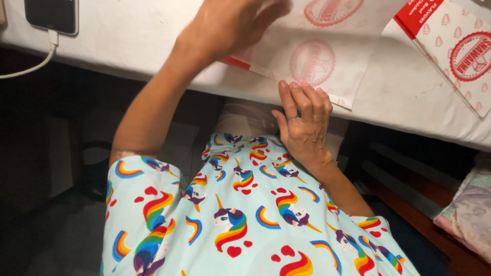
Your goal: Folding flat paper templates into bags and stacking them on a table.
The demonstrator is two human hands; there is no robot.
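Observation:
A white paper sheet printed with round red stamps lies on the white-covered table, its lower edge near the table's front edge. My left hand rests palm down on the sheet's left part, slightly blurred. My right hand, with a ring on one finger, is at the table's front edge; its fingertips touch the sheet's lower edge and its thumb stays off to the side. Neither hand grips anything. Both arms come out of a light blue garment with rainbow unicorn print.
A second white paper wrapper with a red band and red stamp lies at the table's right. A dark phone with a white cable sits at the far left. Folded pale fabric lies low on the right. Under the table it is dark.

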